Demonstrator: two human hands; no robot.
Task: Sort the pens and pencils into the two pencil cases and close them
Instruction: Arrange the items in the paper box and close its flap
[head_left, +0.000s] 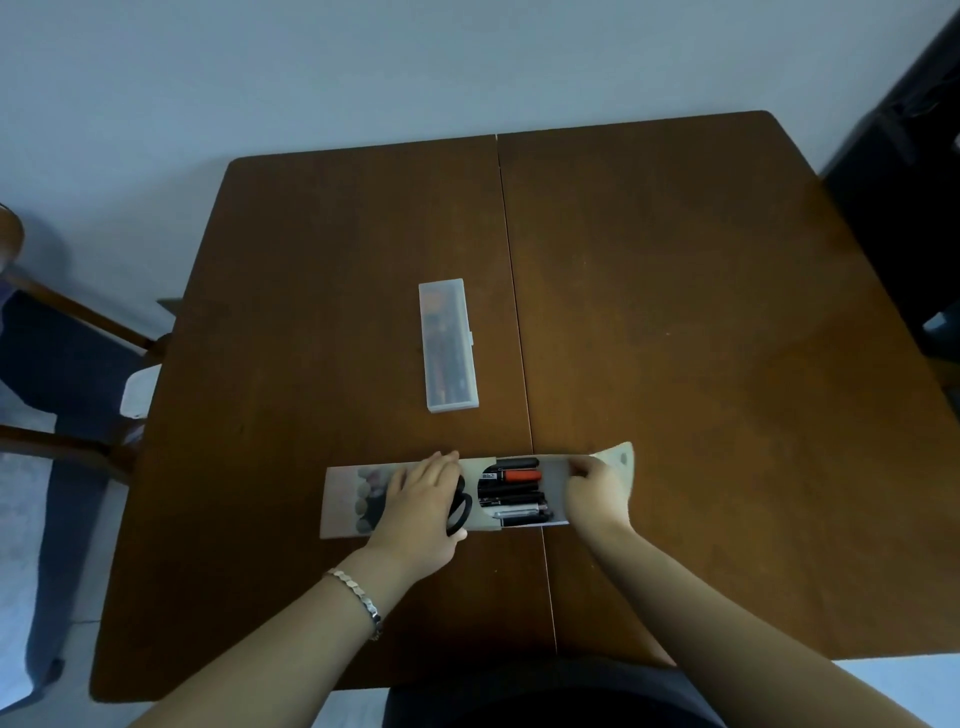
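Left hand (421, 499) lies flat, pinning the soft pencil case (343, 501) near the front edge of the table (675, 312), while the right hand (592, 493) pinches its flap (621, 460), which should fold squarely over the pens (514, 493) without snagging.

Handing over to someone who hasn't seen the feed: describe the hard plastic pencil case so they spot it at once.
On the brown wooden table, look just left of the seam down its middle, near the centre. A long, narrow plastic case lies there, lid shut. Unlike the beige pouch at the near edge, open with pens showing, it is rigid and frosted-clear.
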